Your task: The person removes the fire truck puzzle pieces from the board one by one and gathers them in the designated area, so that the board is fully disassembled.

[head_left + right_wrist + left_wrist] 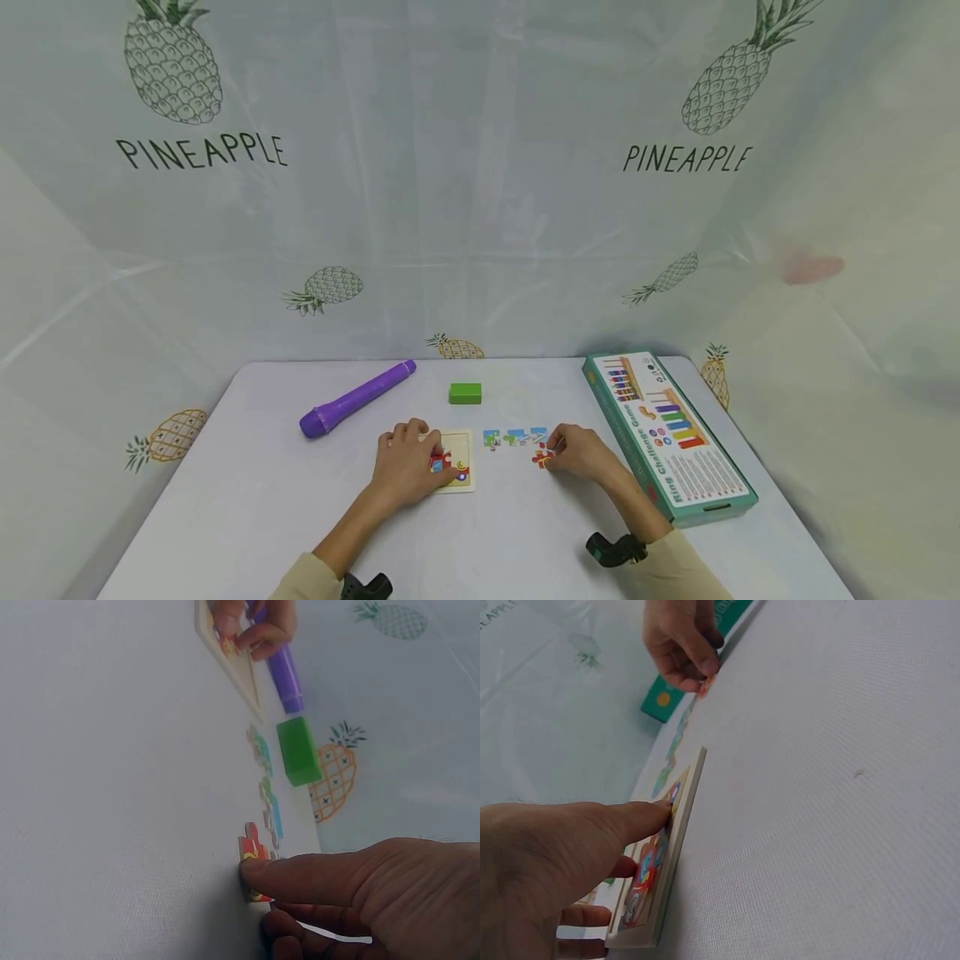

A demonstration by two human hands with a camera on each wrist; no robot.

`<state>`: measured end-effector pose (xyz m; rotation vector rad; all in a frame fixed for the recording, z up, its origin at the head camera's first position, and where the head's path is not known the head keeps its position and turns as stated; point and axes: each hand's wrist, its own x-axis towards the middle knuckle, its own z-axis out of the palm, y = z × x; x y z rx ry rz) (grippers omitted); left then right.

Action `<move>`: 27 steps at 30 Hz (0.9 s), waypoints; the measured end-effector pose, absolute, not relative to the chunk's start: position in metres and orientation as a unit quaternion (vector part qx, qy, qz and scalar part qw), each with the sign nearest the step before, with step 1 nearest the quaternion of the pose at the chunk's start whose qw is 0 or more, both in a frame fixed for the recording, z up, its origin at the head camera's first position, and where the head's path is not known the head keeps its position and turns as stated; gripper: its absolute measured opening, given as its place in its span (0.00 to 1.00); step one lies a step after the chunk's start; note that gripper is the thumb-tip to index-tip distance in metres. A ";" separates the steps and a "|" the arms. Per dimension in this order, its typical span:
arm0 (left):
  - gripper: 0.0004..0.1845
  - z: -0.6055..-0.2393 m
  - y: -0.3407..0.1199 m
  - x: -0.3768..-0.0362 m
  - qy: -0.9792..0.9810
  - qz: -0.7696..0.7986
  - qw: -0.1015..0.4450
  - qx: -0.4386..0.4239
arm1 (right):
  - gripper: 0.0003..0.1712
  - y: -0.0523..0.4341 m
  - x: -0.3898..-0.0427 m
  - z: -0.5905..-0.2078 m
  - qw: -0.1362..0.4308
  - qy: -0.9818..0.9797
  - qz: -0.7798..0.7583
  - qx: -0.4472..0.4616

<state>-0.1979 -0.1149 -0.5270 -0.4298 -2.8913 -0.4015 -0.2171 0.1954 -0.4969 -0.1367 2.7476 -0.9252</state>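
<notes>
The stick (363, 398) is purple, the block (465, 393) green, the puzzle piece (252, 846) red and yellow, the pale backdrop (420, 208) pineapple-patterned.

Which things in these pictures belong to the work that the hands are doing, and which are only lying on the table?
Likely part of the work:
- puzzle tray, touched by the left hand
- red puzzle piece, held by the right hand
- other loose pieces between them

Apparently just lying about:
- purple stick
- green block
- Ring Challenge Game box
</notes>
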 end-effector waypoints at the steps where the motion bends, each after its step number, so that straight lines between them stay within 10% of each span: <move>1: 0.23 -0.527 -0.115 -0.198 -0.976 -0.134 0.095 -0.144 | 0.15 0.195 -0.217 -0.497 0.121 0.940 -0.317 -0.045; 27: 0.17 -0.528 -0.127 -0.199 -0.971 -0.149 0.079 -0.171 | 0.05 0.144 -0.223 -0.492 0.100 0.915 -0.371 -0.121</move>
